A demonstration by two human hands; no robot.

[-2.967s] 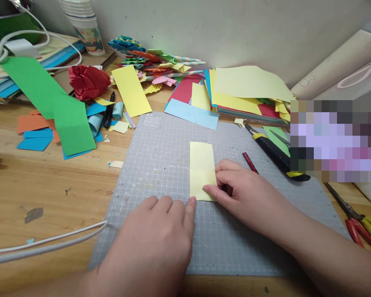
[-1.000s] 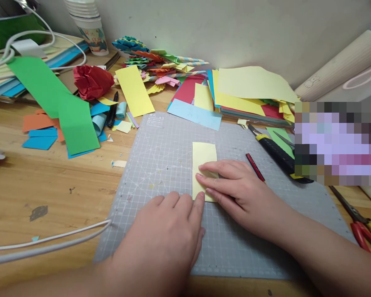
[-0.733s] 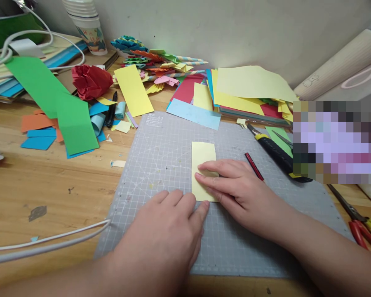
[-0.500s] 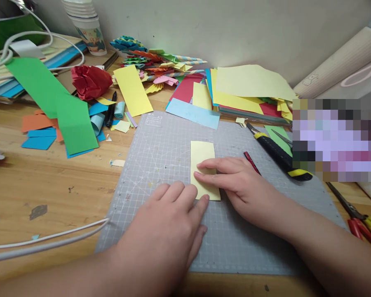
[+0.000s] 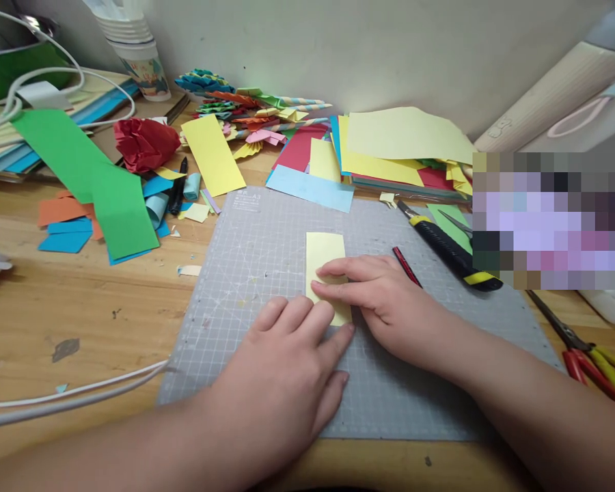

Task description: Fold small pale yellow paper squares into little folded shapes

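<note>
A pale yellow paper strip [image 5: 324, 247] lies upright on the grey cutting mat [image 5: 246, 273]. My right hand [image 5: 384, 294] comes from the right, its fingers stretched out flat across the middle of the strip and pressing it down. At the strip's lower end, my left hand [image 5: 287, 362] lies with its index fingertip at the bottom right corner. Its other fingers are bent loosely over the lower left part, and I see nothing held in them. The hands hide the strip's lower left side.
A box cutter [image 5: 448, 253], a red pen [image 5: 406, 266] and scissors [image 5: 568, 335] lie to the right. Coloured paper sheets [image 5: 404, 137], folded paper flowers [image 5: 220, 92] and paper cups [image 5: 141, 61] line the wall. A green strip [image 5: 117, 198] and white cables [image 5: 82, 396] are at left.
The left index finger has slid right along the strip's bottom edge to its corner. The right hand keeps its place on the paper. The whole view has shifted slightly.
</note>
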